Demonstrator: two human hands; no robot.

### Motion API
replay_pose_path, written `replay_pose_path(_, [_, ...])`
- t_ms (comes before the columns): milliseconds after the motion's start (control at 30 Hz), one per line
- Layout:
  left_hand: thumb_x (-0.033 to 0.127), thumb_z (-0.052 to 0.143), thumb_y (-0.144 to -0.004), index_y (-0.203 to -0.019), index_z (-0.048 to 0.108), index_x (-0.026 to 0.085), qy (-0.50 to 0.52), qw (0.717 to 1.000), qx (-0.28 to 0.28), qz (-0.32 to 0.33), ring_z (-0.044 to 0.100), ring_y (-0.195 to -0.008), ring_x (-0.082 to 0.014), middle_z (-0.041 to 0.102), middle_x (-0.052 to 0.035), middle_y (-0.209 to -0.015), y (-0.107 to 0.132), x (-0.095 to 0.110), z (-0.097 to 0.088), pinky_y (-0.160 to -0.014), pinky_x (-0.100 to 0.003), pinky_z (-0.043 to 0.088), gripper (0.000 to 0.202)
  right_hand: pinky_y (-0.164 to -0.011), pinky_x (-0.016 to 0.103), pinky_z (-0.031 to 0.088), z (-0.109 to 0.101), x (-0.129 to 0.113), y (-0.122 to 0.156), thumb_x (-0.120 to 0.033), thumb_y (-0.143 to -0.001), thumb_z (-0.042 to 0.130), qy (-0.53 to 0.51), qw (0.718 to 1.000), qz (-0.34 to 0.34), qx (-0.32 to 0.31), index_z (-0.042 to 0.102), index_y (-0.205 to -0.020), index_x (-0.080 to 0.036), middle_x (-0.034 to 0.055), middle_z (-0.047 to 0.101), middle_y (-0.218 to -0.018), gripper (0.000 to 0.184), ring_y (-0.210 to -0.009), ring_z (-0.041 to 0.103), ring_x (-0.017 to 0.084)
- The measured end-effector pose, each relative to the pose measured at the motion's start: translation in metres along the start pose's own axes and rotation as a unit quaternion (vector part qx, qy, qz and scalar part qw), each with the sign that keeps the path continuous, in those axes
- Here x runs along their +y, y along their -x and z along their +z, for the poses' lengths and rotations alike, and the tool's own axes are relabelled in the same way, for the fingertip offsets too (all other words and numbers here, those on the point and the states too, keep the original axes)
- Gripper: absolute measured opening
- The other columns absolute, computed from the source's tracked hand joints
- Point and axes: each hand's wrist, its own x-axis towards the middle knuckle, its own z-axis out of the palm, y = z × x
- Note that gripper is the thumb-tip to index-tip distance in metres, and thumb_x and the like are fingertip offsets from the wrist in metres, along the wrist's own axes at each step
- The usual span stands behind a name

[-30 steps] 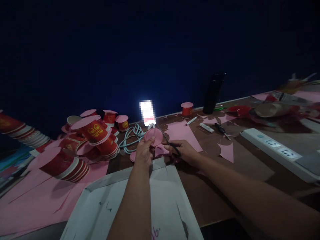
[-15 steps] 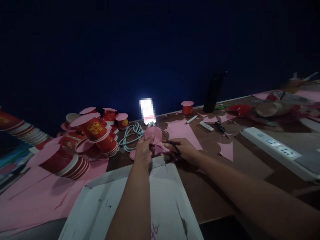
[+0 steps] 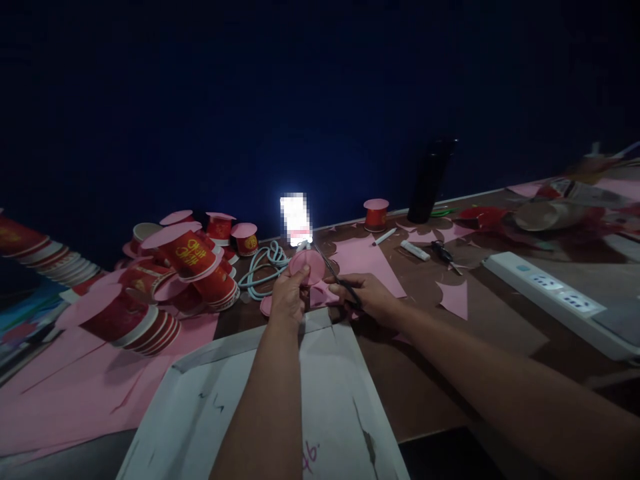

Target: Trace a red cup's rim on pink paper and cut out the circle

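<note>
My left hand pinches a round pink paper disc near the middle of the table, thumb on its face. My right hand is closed around dark-handled scissors, whose blades point up and left along the disc's right edge. Whether the blades touch the paper I cannot make out. Just below the disc lies a pink paper offcut. A flat pink sheet lies behind my right hand.
Red paper cups topped with pink discs crowd the left. A bright phone stands behind a coiled cable. A white tray lies under my forearms. To the right are a dark bottle, a marker and a power strip.
The view has shifted very slightly. Both hands keep their hold on the disc and scissors, with hardly any movement between them.
</note>
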Motion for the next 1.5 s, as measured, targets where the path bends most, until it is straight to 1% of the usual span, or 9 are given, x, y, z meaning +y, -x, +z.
replay_pose_path(367, [0.023,0.080,-0.056,-0.091,0.064,0.015,0.003,1.000,-0.002,-0.003,0.046,-0.042,-0.0053,0.057,0.0047,-0.055,0.001,0.001,0.000,-0.044,-0.018,0.034,0.039,-0.040,0.018,0.035,0.002,-0.008,0.002,-0.043,-0.064,0.077,-0.002,1.000,0.006,0.014,0.070,-0.110,-0.013,-0.0037,0.053,-0.053,0.054,-0.045,0.046,0.007])
replay_pose_path(533, [0.023,0.082,-0.051,-0.087,0.064,0.015,0.004,1.000,0.000,-0.003,0.050,-0.045,-0.0068,0.059,0.0042,-0.056,0.000,0.000,-0.001,-0.045,-0.018,0.036,0.041,-0.039,0.017,0.033,0.001,-0.008,0.002,-0.041,-0.065,0.077,0.013,1.000,0.005,0.017,0.070,-0.108,-0.013,-0.0033,0.052,-0.053,0.053,-0.046,0.045,0.007])
replay_pose_path(733, [0.025,0.081,-0.051,-0.085,0.063,0.015,-0.009,1.000,0.005,-0.012,0.050,-0.044,-0.0071,0.058,0.0045,-0.056,-0.001,-0.001,-0.003,-0.045,-0.019,0.037,0.040,-0.038,0.018,0.033,0.001,-0.006,0.000,-0.044,-0.065,0.077,0.007,1.000,0.009,0.020,0.070,-0.109,-0.012,-0.0029,0.052,-0.053,0.055,-0.044,0.043,0.007])
replay_pose_path(867, [0.020,0.083,-0.046,-0.082,0.062,0.014,0.033,0.999,-0.023,0.005,0.056,-0.053,-0.0090,0.063,0.0021,-0.063,0.001,0.001,-0.002,-0.054,-0.021,0.043,0.042,-0.037,0.018,0.032,0.002,-0.008,0.000,-0.046,-0.065,0.076,0.008,0.999,0.001,0.046,0.071,-0.104,-0.011,-0.0023,0.054,-0.053,0.052,-0.044,0.042,0.006])
replay_pose_path(933, [0.017,0.083,-0.044,-0.079,0.061,0.014,0.052,0.998,-0.019,0.011,0.057,-0.057,-0.0096,0.064,0.0017,-0.065,0.001,0.002,-0.001,-0.058,-0.021,0.045,0.041,-0.037,0.018,0.032,0.001,-0.009,0.000,-0.047,-0.065,0.076,0.012,0.998,-0.002,0.064,0.071,-0.101,-0.011,-0.0020,0.055,-0.054,0.050,-0.044,0.043,0.006])
replay_pose_path(1133, [0.013,0.080,-0.048,-0.076,0.060,0.016,0.071,0.997,0.015,-0.003,0.056,-0.059,-0.0099,0.062,0.0022,-0.067,-0.002,0.001,-0.005,-0.055,-0.021,0.043,0.035,-0.038,0.018,0.034,-0.002,-0.001,-0.007,-0.047,-0.065,0.076,0.026,0.996,-0.002,0.087,0.065,-0.102,-0.014,-0.0025,0.057,-0.057,0.050,-0.044,0.048,0.008])
replay_pose_path(1267, [0.015,0.078,-0.052,-0.076,0.059,0.017,0.084,0.996,0.015,-0.005,0.057,-0.061,-0.0101,0.061,0.0018,-0.069,-0.008,-0.002,-0.009,-0.055,-0.021,0.043,0.032,-0.035,0.017,0.034,-0.004,0.005,-0.010,-0.045,-0.064,0.077,0.039,0.994,-0.008,0.104,0.060,-0.104,-0.018,-0.0042,0.056,-0.058,0.051,-0.045,0.050,0.009])
replay_pose_path(1433, [0.012,0.073,-0.052,-0.070,0.057,0.015,0.095,0.995,0.008,-0.005,0.057,-0.062,-0.0098,0.059,0.0018,-0.067,-0.011,-0.005,-0.010,-0.058,-0.021,0.045,0.025,-0.034,0.017,0.034,-0.006,0.005,-0.010,-0.043,-0.062,0.077,0.056,0.991,-0.020,0.120,0.063,-0.096,-0.019,-0.0061,0.050,-0.056,0.044,-0.042,0.043,0.007])
replay_pose_path(1500, [0.011,0.071,-0.050,-0.066,0.055,0.015,0.092,0.996,0.012,-0.003,0.055,-0.059,-0.0094,0.057,0.0027,-0.062,-0.011,-0.005,-0.009,-0.056,-0.020,0.044,0.023,-0.036,0.018,0.036,-0.006,0.006,-0.011,-0.041,-0.062,0.078,0.054,0.991,-0.029,0.120,0.065,-0.097,-0.019,-0.0053,0.052,-0.057,0.043,-0.045,0.046,0.008])
